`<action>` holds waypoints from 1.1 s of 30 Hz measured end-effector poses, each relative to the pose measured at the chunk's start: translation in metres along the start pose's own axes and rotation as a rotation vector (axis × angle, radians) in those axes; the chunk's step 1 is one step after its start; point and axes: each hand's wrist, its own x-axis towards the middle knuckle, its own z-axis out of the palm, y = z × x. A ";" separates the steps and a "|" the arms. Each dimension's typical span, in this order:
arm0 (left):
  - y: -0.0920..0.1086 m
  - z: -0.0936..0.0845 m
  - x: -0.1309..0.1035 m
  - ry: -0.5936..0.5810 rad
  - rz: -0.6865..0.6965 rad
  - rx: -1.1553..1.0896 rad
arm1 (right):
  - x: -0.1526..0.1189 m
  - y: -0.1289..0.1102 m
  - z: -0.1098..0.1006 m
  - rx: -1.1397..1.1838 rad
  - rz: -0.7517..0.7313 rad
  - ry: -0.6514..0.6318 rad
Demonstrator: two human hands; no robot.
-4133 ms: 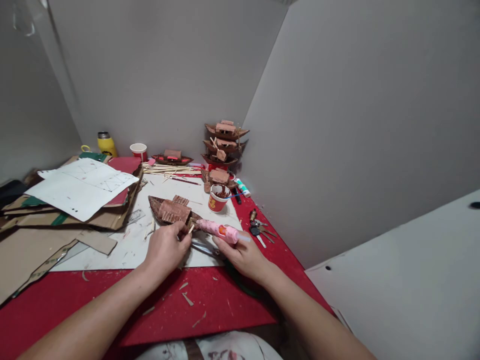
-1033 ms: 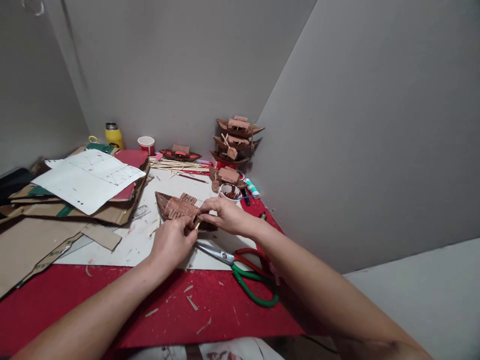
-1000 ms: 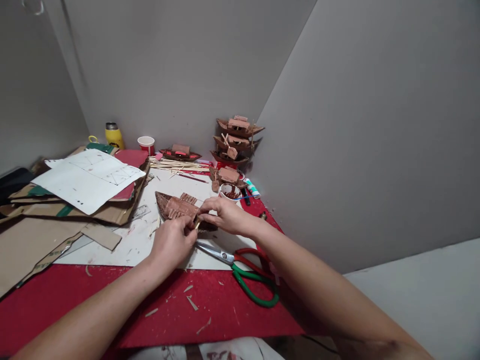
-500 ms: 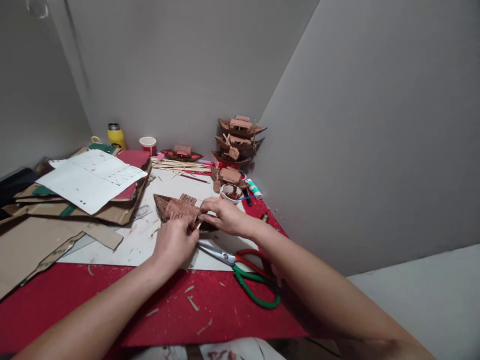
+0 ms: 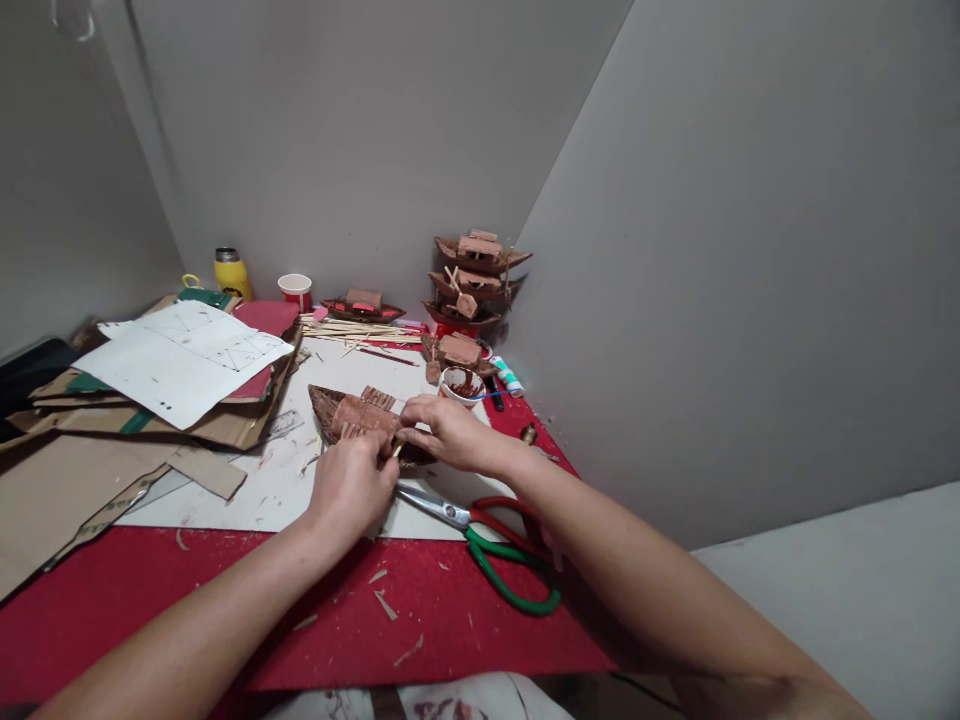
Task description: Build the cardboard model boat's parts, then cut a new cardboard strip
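A brown model boat [image 5: 324, 410] with a ribbed roof lies on the white board [image 5: 281, 500], its right part covered by my hands. My left hand [image 5: 354, 482] is closed at the near side of the roof, pinching a short pale wooden stick [image 5: 397, 451]. From the right, my right hand [image 5: 442, 432] bends over the boat's roof end, thumb and fingers drawn together at the stick's upper end. Whether its fingertips grip the stick or the boat is hidden. Large scissors [image 5: 454, 515] with red and green handles lie just below both hands.
Cardboard sheets and a drawn paper [image 5: 187, 360] pile up at left. Behind stand a yellow bottle [image 5: 232, 275], a paper cup [image 5: 295, 291], thin sticks [image 5: 360, 331] and stacked model boats [image 5: 480, 285]. A cup of brown paint [image 5: 463, 387] stands beyond my right hand, near the wall.
Both hands stay almost in place at the boat and the stick. The view has shifted very slightly; nothing is visibly taken up or let go.
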 end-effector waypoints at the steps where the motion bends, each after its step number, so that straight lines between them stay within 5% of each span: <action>1: 0.000 0.000 0.000 0.003 0.001 0.004 | 0.000 0.000 0.000 0.000 0.003 -0.001; 33: -0.002 0.000 -0.001 0.021 -0.013 -0.077 | -0.006 0.000 -0.007 0.133 0.110 0.123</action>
